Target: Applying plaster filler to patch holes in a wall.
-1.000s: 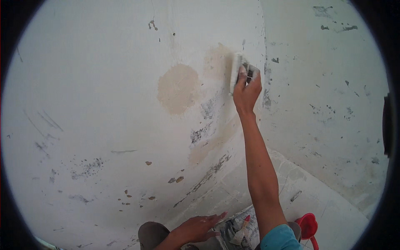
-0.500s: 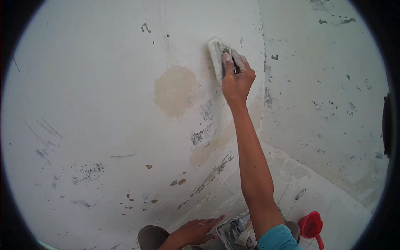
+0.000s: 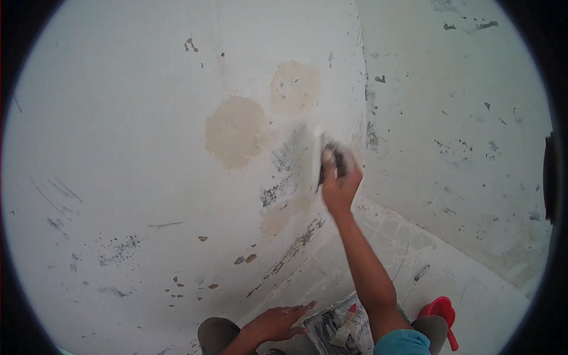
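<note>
White plaster wall (image 3: 148, 148) meets your trowel (image 3: 320, 160), a motion-blurred blade pressed flat just right of the tan patches (image 3: 235, 131). Your right hand (image 3: 338, 180) wraps its hidden handle; your left hand (image 3: 278, 322) rests flat, fingers together, on your knee (image 3: 216, 334).

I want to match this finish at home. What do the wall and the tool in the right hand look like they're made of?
The wall looks like plaster or masonry under matt white paint or skim coat: chalky, with grey scuffs, chips and tan patches showing through. The tool gripped by the right hand seems a flat trowel with a thin pale blade, possibly metal or plastic; motion blur leaves that open.
</note>
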Demonstrator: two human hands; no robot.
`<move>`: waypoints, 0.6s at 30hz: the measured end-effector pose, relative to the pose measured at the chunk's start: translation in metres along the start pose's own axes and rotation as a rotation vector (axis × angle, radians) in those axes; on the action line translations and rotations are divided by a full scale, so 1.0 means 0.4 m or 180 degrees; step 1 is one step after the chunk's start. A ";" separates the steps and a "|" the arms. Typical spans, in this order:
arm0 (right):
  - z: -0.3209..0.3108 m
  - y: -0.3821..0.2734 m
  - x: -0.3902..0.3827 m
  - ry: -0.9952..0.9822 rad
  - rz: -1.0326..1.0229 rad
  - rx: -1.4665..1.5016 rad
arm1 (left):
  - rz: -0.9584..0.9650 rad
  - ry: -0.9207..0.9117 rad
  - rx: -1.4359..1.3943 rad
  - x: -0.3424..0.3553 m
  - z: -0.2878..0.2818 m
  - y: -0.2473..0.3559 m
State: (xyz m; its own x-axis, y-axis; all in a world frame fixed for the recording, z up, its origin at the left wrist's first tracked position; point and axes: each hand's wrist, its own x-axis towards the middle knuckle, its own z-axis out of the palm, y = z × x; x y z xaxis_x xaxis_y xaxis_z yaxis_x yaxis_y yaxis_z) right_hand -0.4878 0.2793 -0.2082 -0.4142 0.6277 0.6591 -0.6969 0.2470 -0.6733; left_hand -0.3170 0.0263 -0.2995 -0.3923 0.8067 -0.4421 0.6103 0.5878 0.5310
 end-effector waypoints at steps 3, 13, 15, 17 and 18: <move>-0.020 0.023 0.120 0.0385 0.0017 -0.0129 | 0.0025 -0.0099 -0.0005 0.010 -0.001 0.011; 0.112 0.073 0.239 0.0635 -0.0884 -0.0773 | -0.0069 -0.0225 0.0009 0.015 0.012 0.012; 0.106 0.055 0.222 0.0449 -0.0773 -0.0389 | -0.0016 -0.0191 -0.0015 0.007 0.011 0.013; 0.085 0.060 0.196 0.0292 -0.0767 -0.0498 | 0.0066 -0.0136 -0.0046 0.014 -0.003 0.039; 0.073 0.060 0.180 0.0141 -0.0770 -0.0592 | 0.0017 -0.0210 -0.0075 0.020 -0.020 0.050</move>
State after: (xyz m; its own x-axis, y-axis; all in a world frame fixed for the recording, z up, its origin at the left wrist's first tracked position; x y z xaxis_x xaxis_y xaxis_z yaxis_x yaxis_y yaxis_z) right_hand -0.5514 0.3087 -0.1671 -0.2206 0.5646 0.7954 -0.6514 0.5216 -0.5509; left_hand -0.3136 0.0448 -0.2865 -0.3424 0.8044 -0.4855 0.5957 0.5854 0.5499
